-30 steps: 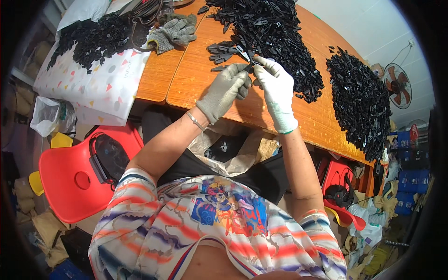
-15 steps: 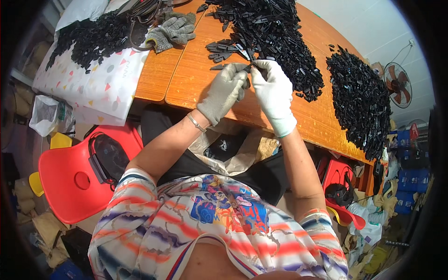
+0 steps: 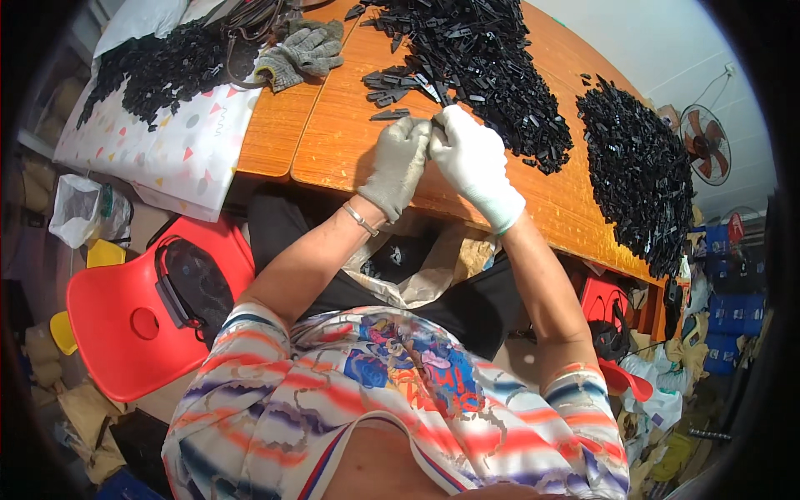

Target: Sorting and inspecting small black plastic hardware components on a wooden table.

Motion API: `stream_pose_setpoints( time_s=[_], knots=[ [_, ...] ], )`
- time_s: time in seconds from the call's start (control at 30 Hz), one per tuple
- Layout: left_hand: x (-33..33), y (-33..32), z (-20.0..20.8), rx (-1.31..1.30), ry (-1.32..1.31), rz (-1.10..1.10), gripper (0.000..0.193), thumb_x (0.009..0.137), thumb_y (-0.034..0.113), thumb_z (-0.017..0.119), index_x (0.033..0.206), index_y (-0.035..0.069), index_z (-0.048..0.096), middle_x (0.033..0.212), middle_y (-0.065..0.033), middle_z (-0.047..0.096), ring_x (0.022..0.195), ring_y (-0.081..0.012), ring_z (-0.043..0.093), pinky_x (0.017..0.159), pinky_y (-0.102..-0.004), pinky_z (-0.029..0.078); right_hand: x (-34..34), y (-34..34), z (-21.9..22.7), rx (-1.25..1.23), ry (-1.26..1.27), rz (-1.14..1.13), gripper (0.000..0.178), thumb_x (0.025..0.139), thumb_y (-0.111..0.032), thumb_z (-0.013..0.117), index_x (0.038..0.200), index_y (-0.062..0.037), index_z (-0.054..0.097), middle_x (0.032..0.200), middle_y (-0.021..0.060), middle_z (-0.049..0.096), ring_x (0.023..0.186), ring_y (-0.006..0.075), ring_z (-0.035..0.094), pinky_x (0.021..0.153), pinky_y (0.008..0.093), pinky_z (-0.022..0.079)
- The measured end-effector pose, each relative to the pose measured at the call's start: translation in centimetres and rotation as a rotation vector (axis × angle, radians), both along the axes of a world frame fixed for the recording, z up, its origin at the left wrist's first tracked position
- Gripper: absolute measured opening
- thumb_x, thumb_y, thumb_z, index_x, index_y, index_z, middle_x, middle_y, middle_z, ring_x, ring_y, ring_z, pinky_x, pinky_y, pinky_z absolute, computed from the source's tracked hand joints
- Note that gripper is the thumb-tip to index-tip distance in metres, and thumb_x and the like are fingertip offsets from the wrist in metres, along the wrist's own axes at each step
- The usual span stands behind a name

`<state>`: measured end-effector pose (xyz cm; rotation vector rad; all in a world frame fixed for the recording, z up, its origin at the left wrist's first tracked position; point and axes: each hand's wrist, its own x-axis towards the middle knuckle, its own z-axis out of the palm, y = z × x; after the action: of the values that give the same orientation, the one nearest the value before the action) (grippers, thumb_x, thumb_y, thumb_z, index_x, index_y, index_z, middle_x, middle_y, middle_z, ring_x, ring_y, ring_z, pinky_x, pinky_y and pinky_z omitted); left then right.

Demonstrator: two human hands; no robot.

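Observation:
My left hand (image 3: 395, 167), in a greyish glove, and my right hand (image 3: 477, 165), in a white glove, meet at the fingertips over the near edge of the wooden table. Both are closed around a small black plastic piece, now mostly hidden between the fingers. Just beyond them lie several loose pointed black pieces (image 3: 388, 82) and one lone piece (image 3: 390, 114). A large heap of black plastic pieces (image 3: 487, 62) spreads behind my right hand.
Another black heap (image 3: 637, 175) covers the table's right end, near a fan (image 3: 707, 143). At left, black parts (image 3: 167, 71) lie on a patterned white cover (image 3: 187, 154), beside grey knit gloves (image 3: 304, 54). A red chair (image 3: 125, 312) stands left; an open bag (image 3: 408, 287) is at my lap.
My hands have drawn closer together, fingers folding in over the black piece that showed between them before. The right hand has turned and shifted slightly left; the view has moved a little.

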<state>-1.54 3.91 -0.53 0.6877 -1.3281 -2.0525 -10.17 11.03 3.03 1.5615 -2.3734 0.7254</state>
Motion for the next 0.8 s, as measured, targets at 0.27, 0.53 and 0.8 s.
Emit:
stream_pose_setpoints(
  time_s=[0.27, 0.53, 0.8],
  knots=[
    [-0.5, -0.5, -0.2, 0.082, -0.014, -0.084, 0.021, 0.097, 0.027, 0.052, 0.086, 0.009, 0.055, 0.063, 0.0054, 0.044, 0.047, -0.0028, 0.035, 0.041, -0.0188, 0.027, 0.2, 0.5, -0.7, -0.033, -0.172, -0.107, 0.014, 0.083, -0.022, 0.061, 0.088, -0.0087, 0.062, 0.078, 0.0165, 0.065, 0.073, 0.0344, 0.065, 0.066, 0.0413, 0.050],
    [1.0, -1.5, 1.3, -0.056, 0.033, -0.285, 0.023, 0.100, 0.021, 0.047, 0.110, 0.001, 0.053, 0.076, -0.0020, 0.057, 0.053, -0.0038, 0.044, 0.048, -0.0179, 0.036, -2.3, 2.0, 1.2, -0.274, -0.943, -0.022, 0.023, 0.089, -0.022, 0.062, 0.103, -0.0052, 0.068, 0.080, -0.0001, 0.064, 0.060, 0.0061, 0.054, 0.056, 0.0226, 0.045],
    [2.7, 0.2, 0.0, 0.145, 0.150, -0.306, 0.024, 0.099, 0.017, 0.049, 0.120, 0.004, 0.051, 0.079, -0.0012, 0.058, 0.052, 0.0002, 0.039, 0.045, -0.0123, 0.028, -0.9, 4.0, 0.8, -0.210, -1.299, 0.206, 0.025, 0.092, -0.023, 0.059, 0.105, -0.0020, 0.065, 0.086, 0.0032, 0.064, 0.069, 0.0091, 0.056, 0.059, 0.0214, 0.044]
  ],
)
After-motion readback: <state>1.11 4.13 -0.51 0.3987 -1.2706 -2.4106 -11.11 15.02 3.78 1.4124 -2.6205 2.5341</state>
